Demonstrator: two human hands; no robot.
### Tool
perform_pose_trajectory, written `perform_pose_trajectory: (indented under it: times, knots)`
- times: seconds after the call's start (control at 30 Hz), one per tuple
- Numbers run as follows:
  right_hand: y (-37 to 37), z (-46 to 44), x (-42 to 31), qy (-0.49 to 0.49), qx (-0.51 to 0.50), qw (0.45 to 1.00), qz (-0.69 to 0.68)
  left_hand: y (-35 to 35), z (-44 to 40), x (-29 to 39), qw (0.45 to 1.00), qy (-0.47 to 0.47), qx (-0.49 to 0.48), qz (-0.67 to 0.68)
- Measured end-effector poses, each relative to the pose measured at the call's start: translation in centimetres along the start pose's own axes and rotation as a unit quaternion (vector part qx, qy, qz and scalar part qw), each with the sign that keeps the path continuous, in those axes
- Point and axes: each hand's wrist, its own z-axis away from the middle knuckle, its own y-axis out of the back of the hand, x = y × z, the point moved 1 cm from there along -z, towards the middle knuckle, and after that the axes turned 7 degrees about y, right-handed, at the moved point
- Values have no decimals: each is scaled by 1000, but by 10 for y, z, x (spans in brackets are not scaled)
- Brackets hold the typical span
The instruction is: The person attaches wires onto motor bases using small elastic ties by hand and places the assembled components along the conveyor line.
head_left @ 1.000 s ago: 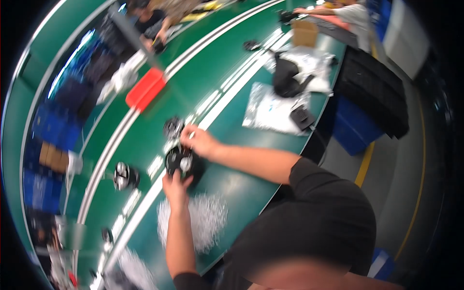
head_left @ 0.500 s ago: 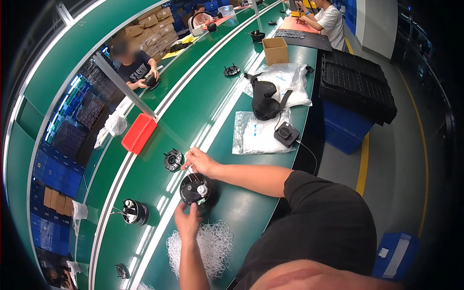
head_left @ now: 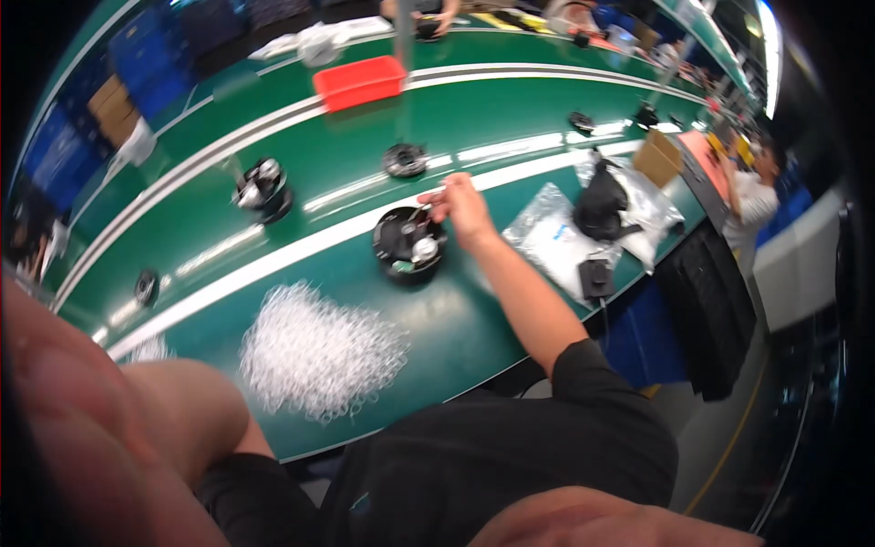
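My right hand (head_left: 458, 211) is over the right rim of a round black housing (head_left: 398, 262), its fingers pinched on thin wires that rise from it. Inside the housing are a white round part and a small green piece. My left arm is bent up close to the camera and fills the lower left, blurred; the hand itself is out of the frame. A heap of clear-white loops (head_left: 319, 351) lies left of the housing on the green bench. Beyond the housing sits a black ring-shaped part (head_left: 405, 160).
Another black housing (head_left: 262, 190) stands at the left on the green line, near a small black part (head_left: 146, 287). A red bin (head_left: 360, 83) is at the back. Plastic bags (head_left: 547, 239), a black device (head_left: 597, 277) and a carton (head_left: 658, 158) lie right. Other people work farther off.
My left hand has left the housing and risen toward the camera, out of view. My right hand still pinches the wires. The view has turned and tilted.
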Motion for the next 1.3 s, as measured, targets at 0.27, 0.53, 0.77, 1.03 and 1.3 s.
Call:
perform_pose_trajectory:
  times: [0.27,0.53,0.77,1.03,1.3]
  knots:
    - [-2,-2,11,-31,-8,998,-47,45,-14,18,995,-33,14,-91]
    - [4,-1,11,-64,0,996,-62,47,2,23,992,-13,4,-122]
    - [-6,3,6,-52,-22,998,-40,34,15,17,995,5,-4,-101]
    - [-9,1,-2,-58,-82,991,-85,13,50,-12,970,228,80,-42]
    - [-3,5,-6,52,-200,968,144,-108,305,-130,730,600,-277,-173]
